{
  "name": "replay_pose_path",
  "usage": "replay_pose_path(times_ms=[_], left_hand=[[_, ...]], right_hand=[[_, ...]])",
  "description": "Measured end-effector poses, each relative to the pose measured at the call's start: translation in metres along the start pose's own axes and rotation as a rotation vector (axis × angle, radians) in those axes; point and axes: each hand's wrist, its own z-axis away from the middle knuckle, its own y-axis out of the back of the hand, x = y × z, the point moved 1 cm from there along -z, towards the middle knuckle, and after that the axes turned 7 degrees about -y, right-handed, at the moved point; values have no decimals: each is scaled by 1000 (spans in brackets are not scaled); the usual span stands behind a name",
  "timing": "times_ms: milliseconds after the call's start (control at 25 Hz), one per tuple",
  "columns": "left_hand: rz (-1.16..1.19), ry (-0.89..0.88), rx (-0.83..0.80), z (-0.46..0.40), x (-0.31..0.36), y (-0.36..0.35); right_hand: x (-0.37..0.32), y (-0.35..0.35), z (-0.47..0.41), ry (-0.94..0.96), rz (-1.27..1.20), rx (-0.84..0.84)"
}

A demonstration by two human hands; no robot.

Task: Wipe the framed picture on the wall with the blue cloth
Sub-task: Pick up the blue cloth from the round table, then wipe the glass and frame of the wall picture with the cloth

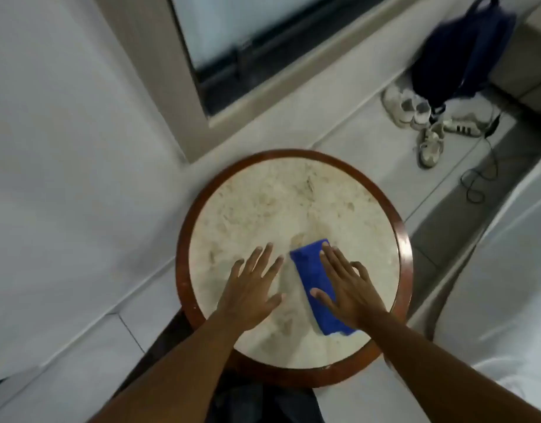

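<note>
Round table [403, 239], seen from above: blue cloth [313, 276] lies on its top, right hand [348, 288] flat and open upon it; left hand [251, 288] beside the cloth, spread flat, empty.

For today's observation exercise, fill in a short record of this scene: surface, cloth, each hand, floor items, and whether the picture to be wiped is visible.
surface: round table, pale stone top, dark wooden rim
cloth: blue cloth, folded, lying flat on the table
right hand: open, palm down, resting on the cloth
left hand: open, fingers spread, flat on the bare tabletop beside the cloth
floor items: shoes, dark backpack, cable
framed picture: not in view
</note>
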Motion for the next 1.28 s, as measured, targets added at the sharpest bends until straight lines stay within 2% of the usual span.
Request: replay_pose_path(times_ms=[40, 120, 280, 360, 600, 760, 1000, 1160, 1280], left_hand=[[-19, -33, -29, -20, 2, -30], [-57, -35, 32, -52, 2, -73], [-194, 7, 233, -78, 11, -121], [-278, 27, 290, -78, 17, -127], [-347, 5, 224, -73, 18, -89], [-331, -12, 212, -43, 20, -18], [-489, 75, 450, 49, 13, 159], [-599, 156, 609, 133, -1, 305], [-730, 259, 795, 209, -15, 411]], right_hand=[[12, -28, -9, 18, 8, -27], [23, -66, -27, 48, 64, 51], [21, -113, -42, -13, 22, 227], [19, -116, -43, -13, -12, 272], [-3, -96, -35, -65, -106, 305], [-41, -41, -19, -34, -262, 361], [-127, 121, 4, 124, -425, 577], [-214, 260, 11, 336, -536, 736], [-293, 372, 24, 540, -598, 901]])
